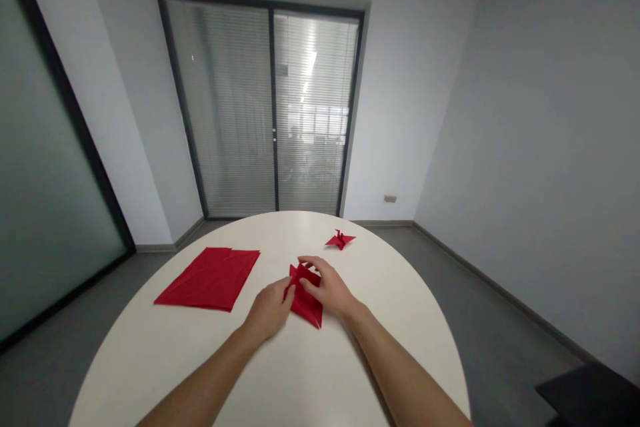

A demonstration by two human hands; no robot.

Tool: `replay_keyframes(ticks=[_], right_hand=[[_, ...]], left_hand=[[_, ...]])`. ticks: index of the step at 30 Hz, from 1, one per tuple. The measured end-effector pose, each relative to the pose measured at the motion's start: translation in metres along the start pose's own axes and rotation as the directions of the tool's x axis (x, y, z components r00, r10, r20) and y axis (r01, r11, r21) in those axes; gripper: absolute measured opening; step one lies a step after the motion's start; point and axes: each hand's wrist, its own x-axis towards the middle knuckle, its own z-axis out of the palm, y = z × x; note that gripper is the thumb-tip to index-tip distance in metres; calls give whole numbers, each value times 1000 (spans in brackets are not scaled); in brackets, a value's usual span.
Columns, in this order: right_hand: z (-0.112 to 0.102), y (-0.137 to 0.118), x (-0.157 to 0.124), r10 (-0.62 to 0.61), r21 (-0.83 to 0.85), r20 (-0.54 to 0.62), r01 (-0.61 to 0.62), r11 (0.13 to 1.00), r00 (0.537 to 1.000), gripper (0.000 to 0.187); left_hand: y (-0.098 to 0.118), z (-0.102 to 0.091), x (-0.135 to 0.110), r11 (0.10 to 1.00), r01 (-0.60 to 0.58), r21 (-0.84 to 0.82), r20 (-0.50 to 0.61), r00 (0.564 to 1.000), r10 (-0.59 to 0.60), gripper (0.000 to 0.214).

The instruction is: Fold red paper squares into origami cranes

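Note:
Between my hands, near the middle of the table, is a piece of folded red paper [307, 307] with a pointed corner toward me. My left hand [271, 307] grips its left edge, thumb and fingers closed on it. At the upper right, my right hand [329, 285] pinches the paper, its thumb on the face and the fingers curled over the far edge. The fingers partly cover the upper folds. Beyond my right hand stands a finished red paper crane [341, 239] with its wings spread.
A stack of red paper sheets [210, 280] lies on the left of the round white table [280, 380]. Glazed doors with blinds [265, 113] are behind the table. A dark object, perhaps a chair [595, 393], is at the lower right.

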Motion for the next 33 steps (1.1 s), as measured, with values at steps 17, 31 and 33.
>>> replay_keyframes(ticks=[17, 31, 33], right_hand=[[8, 4, 9, 75, 96, -58, -69, 993, 995, 20], [15, 15, 10, 104, 344, -129, -53, 937, 986, 19], [15, 13, 10, 103, 354, -120, -55, 934, 987, 17]], left_hand=[[-7, -1, 2, 973, 7, -230, -6, 1000, -9, 36], [-17, 10, 8, 944, 17, -331, -16, 1000, -23, 23], [-15, 11, 8, 952, 7, -305, -35, 999, -19, 18]])
